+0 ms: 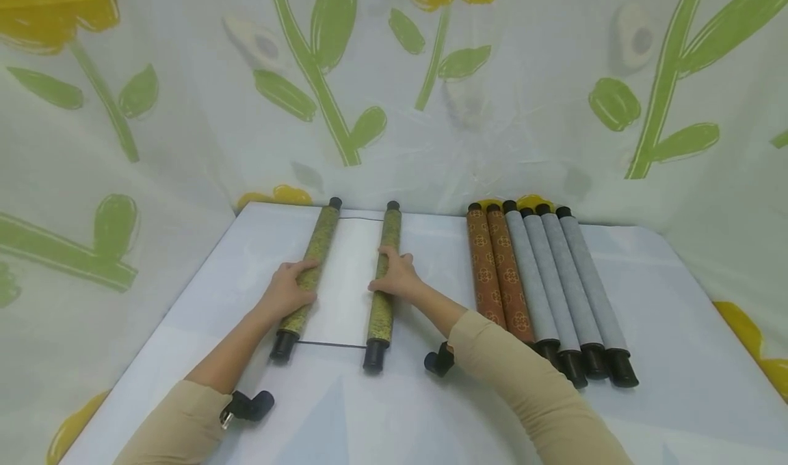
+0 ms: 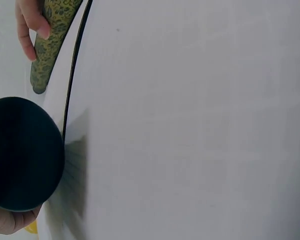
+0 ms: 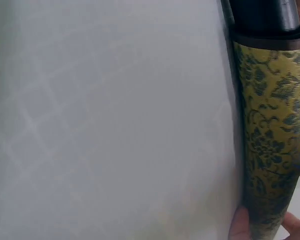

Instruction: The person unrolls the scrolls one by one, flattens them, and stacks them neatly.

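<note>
A hanging scroll with yellow-green floral backing lies partly unrolled, a strip of white paper (image 1: pixel 341 273) showing between its two rolls. My left hand (image 1: pixel 286 290) grips the left roll (image 1: pixel 317 246) around its middle. Around the right roll (image 1: pixel 382 314), my right hand (image 1: pixel 399 277) holds with thumb and fingers on either side. In the left wrist view a dark round roller end (image 2: pixel 22 155) hides most of the left hand. The right wrist view shows the patterned right roll (image 3: pixel 272 125) close up, with fingertips (image 3: pixel 240 227) against its side.
To the right lie two brown patterned scrolls (image 1: pixel 492 267) and several grey scrolls (image 1: pixel 572 280), side by side with black roller ends. Black wrist-worn devices (image 1: pixel 249 405) show at both sleeves. A flower-printed curtain (image 1: pixel 431 137) stands behind the white table (image 1: pixel 394 424).
</note>
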Available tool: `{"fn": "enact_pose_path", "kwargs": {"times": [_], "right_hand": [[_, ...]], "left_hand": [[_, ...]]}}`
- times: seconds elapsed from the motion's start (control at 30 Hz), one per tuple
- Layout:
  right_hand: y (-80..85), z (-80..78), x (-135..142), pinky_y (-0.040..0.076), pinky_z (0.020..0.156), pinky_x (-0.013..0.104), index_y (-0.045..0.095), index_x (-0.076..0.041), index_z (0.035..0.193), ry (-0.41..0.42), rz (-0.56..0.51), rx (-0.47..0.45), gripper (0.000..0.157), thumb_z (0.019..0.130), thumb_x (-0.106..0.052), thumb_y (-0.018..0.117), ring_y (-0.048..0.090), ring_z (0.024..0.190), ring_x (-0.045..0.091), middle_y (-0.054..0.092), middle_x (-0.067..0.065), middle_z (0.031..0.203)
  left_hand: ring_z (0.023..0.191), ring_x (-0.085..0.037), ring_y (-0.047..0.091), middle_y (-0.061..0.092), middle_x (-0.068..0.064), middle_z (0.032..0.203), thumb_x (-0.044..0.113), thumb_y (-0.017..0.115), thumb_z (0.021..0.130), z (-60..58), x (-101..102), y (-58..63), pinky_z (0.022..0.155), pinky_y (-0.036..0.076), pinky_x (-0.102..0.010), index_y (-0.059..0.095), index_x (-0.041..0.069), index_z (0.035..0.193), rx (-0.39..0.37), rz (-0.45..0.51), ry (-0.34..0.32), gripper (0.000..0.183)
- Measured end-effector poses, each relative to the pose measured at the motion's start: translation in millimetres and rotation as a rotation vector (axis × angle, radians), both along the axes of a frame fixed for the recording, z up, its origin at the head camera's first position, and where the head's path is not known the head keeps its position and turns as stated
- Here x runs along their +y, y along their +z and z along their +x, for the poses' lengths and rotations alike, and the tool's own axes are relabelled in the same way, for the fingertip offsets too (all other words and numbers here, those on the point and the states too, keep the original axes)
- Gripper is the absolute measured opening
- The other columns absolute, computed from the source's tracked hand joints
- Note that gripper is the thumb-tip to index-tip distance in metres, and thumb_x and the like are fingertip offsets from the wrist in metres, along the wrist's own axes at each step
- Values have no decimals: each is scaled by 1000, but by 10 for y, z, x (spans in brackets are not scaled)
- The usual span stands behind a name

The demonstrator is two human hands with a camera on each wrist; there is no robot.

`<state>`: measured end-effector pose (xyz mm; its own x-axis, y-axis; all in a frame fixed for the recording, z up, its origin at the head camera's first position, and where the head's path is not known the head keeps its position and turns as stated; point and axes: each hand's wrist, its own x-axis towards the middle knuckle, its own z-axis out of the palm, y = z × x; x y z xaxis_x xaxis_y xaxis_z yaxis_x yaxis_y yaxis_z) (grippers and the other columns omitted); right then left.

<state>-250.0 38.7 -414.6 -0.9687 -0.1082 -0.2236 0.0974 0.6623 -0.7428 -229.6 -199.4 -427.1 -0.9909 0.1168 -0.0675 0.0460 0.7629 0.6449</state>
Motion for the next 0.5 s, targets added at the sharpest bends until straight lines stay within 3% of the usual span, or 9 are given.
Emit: {"fn": "enact_pose_path", "kwargs": {"times": [0.3, 0.5], "right_hand": [[31, 12, 88, 50, 82, 44, 39, -19, 143, 28, 25, 0, 71, 79, -21, 71, 51, 103, 33, 35, 26, 130], [23, 34, 84, 51, 81, 44, 38, -19, 143, 15, 58, 21, 81, 75, -35, 80, 51, 103, 34, 36, 26, 128]], "left_hand": [[122, -50, 32, 30, -32, 136, 8, 61, 80, 16, -66, 2, 96, 34, -63, 48, 6, 137, 32, -1, -24, 58], [122, -48, 33, 29, -32, 136, 20, 73, 79, 25, -101, -19, 95, 36, -61, 46, 10, 138, 15, 18, 15, 66]]}}
